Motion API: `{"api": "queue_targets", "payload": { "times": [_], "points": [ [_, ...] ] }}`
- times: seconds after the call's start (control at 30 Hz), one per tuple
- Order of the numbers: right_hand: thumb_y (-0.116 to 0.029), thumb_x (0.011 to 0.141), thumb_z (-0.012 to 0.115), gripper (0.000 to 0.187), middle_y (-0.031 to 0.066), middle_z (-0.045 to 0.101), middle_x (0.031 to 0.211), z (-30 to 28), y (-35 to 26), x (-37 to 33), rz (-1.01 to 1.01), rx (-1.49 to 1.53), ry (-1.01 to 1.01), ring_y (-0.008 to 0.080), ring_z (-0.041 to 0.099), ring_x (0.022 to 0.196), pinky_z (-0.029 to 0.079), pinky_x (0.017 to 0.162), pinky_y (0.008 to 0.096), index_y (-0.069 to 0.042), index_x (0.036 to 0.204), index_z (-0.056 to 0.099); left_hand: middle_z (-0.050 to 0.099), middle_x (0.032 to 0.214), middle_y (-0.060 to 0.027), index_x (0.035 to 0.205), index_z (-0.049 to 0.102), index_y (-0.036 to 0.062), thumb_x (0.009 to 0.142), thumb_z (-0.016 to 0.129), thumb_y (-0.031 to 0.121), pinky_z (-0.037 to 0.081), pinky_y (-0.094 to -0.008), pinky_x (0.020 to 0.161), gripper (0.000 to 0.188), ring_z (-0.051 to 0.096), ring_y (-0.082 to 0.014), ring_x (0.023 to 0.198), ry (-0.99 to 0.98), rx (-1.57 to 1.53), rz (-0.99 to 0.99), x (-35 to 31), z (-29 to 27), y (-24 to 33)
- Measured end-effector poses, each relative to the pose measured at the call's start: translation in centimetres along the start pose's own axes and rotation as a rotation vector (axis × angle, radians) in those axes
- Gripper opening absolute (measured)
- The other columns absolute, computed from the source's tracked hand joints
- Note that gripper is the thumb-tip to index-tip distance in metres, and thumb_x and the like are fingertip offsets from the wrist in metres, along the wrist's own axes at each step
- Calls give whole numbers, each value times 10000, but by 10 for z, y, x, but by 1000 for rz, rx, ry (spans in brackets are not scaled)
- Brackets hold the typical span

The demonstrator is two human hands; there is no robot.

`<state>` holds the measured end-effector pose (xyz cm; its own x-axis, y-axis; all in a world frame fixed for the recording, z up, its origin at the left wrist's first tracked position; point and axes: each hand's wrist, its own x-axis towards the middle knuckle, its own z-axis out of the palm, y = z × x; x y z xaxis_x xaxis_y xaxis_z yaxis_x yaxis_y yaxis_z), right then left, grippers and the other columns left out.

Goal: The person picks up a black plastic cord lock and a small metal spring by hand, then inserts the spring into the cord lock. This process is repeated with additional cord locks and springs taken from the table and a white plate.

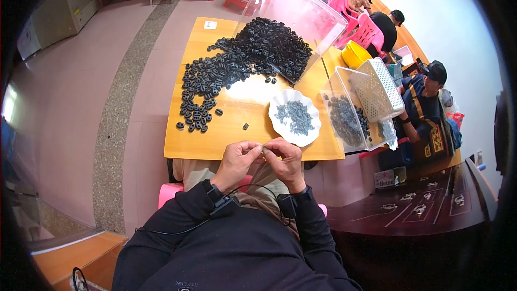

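My left hand [237, 160] and my right hand [286, 164] meet at the table's near edge. Thumbs and forefingers of both are pinched together, fingertip to fingertip. Whatever sits between them is too small and covered to make out. Just beyond lies a single small black oval piece [245, 126] with holes. To the right of it stands a white scalloped plate [276, 124] holding many tiny grey-blue parts [297, 117]. A large heap of black two-holed oval pieces [269, 43] spills across the wooden table [226, 143] toward the left.
A clear plastic bin [323, 29] lies tipped behind the heap. At the right stand another clear bin [350, 121] with black pieces, a white perforated basket [377, 89] and a yellow basin [356, 54]. A person [423, 99] sits beyond them; others sit on pink chairs [368, 35] farther back.
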<state>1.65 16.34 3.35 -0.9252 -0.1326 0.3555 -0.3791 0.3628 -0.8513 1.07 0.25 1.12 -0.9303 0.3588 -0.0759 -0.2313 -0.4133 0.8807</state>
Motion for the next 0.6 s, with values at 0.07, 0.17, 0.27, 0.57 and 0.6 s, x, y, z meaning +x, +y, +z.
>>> {"api": "queue_targets", "payload": {
  "times": [0.07,0.17,0.27,0.57,0.6],
  "points": [
    [24,785,661,61,94,634,767,1,-3,1,-30,-10,24,137,630,674,485,585,235,44,840,643,665,896,-67,998,639,-57,958,538,113,532,-239,755,201,628,-102,795,-9,-1,-7,0,0,0],
    [31,779,660,63,101,635,776,1,-4,1,-88,-91,18,154,643,675,498,589,243,45,838,639,665,900,-71,994,638,-60,959,537,115,531,-239,756,205,629,-103,798,-6,-5,-12,0,0,0],
    [33,781,662,61,106,631,780,1,-2,0,-51,-35,15,159,642,680,503,597,241,42,835,637,664,902,-73,992,637,-61,959,539,117,531,-238,757,205,630,-106,800,-3,26,-14,-2,1,4],
    [45,799,645,82,104,612,826,1,-2,0,-17,51,-7,177,639,695,509,608,268,28,877,627,663,898,-69,999,639,-55,961,538,122,536,-243,750,208,630,-107,793,3,-26,-32,1,-1,-3],
    [41,794,642,92,104,610,828,1,-3,1,-111,-77,-12,199,640,693,511,602,289,15,880,623,663,898,-69,999,639,-55,961,538,122,536,-243,750,208,630,-107,793,4,-26,-33,1,-1,-4]
  ]
}}
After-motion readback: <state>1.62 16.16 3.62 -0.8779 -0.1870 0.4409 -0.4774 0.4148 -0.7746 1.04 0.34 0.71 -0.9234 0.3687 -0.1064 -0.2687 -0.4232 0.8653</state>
